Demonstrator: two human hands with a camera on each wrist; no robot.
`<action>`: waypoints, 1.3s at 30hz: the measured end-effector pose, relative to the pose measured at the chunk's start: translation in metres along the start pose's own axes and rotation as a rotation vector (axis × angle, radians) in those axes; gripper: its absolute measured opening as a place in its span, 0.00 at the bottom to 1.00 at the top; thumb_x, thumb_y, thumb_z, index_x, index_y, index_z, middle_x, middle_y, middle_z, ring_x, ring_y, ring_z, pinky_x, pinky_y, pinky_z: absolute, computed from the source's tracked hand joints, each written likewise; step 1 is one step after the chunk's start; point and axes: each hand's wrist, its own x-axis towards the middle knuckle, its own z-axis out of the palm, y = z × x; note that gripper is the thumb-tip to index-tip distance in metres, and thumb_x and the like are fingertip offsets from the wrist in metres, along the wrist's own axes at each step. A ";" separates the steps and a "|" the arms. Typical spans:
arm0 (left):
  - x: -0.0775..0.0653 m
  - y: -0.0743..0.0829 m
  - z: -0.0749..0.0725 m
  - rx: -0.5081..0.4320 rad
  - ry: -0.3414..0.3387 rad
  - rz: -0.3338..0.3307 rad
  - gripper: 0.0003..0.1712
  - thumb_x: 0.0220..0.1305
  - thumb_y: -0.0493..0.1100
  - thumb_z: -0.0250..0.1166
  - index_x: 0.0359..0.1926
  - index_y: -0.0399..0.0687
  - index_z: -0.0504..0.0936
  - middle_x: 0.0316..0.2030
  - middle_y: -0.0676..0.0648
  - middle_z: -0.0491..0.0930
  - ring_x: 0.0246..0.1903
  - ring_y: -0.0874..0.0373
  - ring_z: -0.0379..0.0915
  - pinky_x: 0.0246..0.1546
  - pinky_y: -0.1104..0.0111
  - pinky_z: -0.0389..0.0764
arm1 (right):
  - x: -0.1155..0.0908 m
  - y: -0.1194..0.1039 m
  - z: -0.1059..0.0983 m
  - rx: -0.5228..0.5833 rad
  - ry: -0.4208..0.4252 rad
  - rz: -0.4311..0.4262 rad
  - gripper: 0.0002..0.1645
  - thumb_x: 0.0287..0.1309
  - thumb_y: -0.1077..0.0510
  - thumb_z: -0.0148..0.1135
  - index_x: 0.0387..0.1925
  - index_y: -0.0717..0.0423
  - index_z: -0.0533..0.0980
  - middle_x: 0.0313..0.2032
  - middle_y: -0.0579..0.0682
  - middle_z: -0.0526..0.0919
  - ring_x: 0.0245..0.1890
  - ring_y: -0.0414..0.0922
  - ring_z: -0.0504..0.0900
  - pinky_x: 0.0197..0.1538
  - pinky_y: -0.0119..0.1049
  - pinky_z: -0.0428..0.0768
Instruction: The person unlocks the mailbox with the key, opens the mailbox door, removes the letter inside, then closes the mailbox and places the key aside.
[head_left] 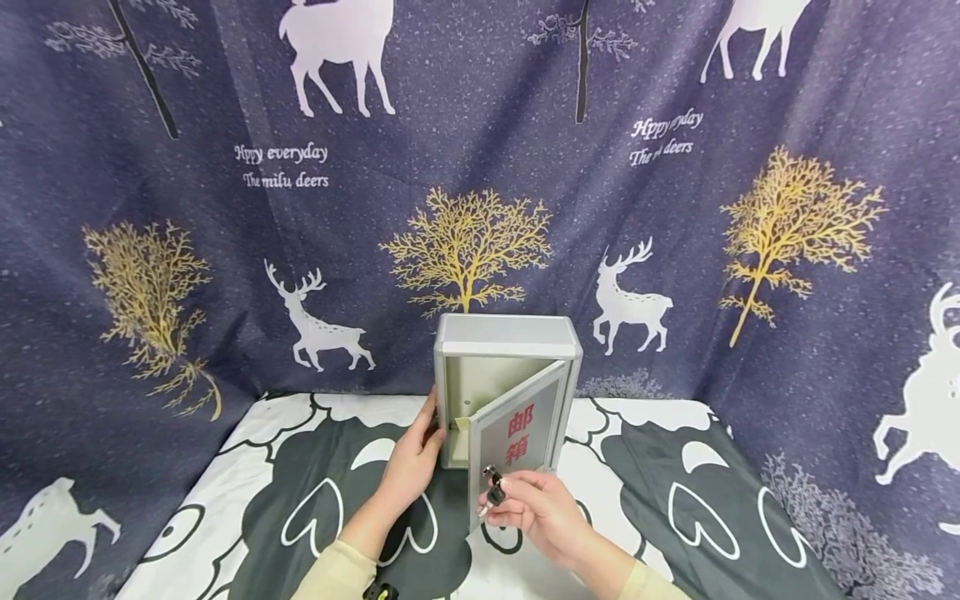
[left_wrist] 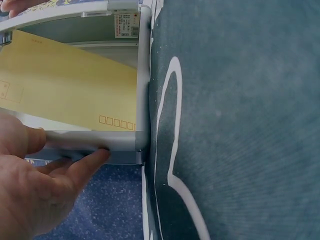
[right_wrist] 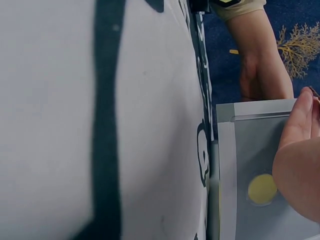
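A grey metal mailbox (head_left: 508, 329) with red characters on its door (head_left: 528, 421) stands upright, its door swung partly open. My left hand (head_left: 411, 458) holds the box's left side, thumb at the front rim and fingers along the outer wall. Near the door's free edge my right hand (head_left: 543, 512) pinches a key at the lock; a black-headed key (head_left: 496, 494) hangs there. Inside the box leans a yellow envelope (left_wrist: 70, 82) with small printed squares. In the right wrist view, the right hand (right_wrist: 300, 160) lies against the door, and its fingertips are partly cut off.
A black-and-white patterned cloth (head_left: 315, 475) covers the surface under the box. Behind it hangs a dark blue curtain (head_left: 480, 150) with deer and trees. A label (left_wrist: 127, 26) is stuck inside the box. A yellow round spot (right_wrist: 262, 189) shows on the door.
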 end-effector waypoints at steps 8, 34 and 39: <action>0.001 -0.002 0.001 -0.002 -0.001 -0.001 0.43 0.87 0.40 0.61 0.91 0.69 0.53 0.79 0.39 0.72 0.74 0.42 0.75 0.73 0.43 0.75 | -0.008 -0.003 -0.006 0.006 -0.082 -0.032 0.18 0.85 0.67 0.49 0.52 0.60 0.86 0.48 0.57 0.93 0.47 0.46 0.94 0.55 0.41 0.91; 0.001 0.001 0.001 -0.035 -0.038 -0.025 0.43 0.89 0.42 0.58 0.92 0.68 0.50 0.82 0.40 0.67 0.76 0.40 0.73 0.73 0.42 0.75 | -0.031 -0.018 -0.030 0.044 -0.243 -0.007 0.25 0.85 0.70 0.40 0.56 0.60 0.85 0.51 0.55 0.93 0.50 0.45 0.93 0.56 0.41 0.91; 0.001 0.001 0.000 -0.037 -0.039 -0.014 0.42 0.89 0.42 0.58 0.92 0.68 0.50 0.81 0.40 0.69 0.75 0.41 0.73 0.72 0.43 0.76 | -0.035 -0.021 -0.035 0.053 -0.277 0.004 0.26 0.85 0.70 0.38 0.56 0.60 0.85 0.51 0.55 0.93 0.50 0.45 0.93 0.56 0.39 0.90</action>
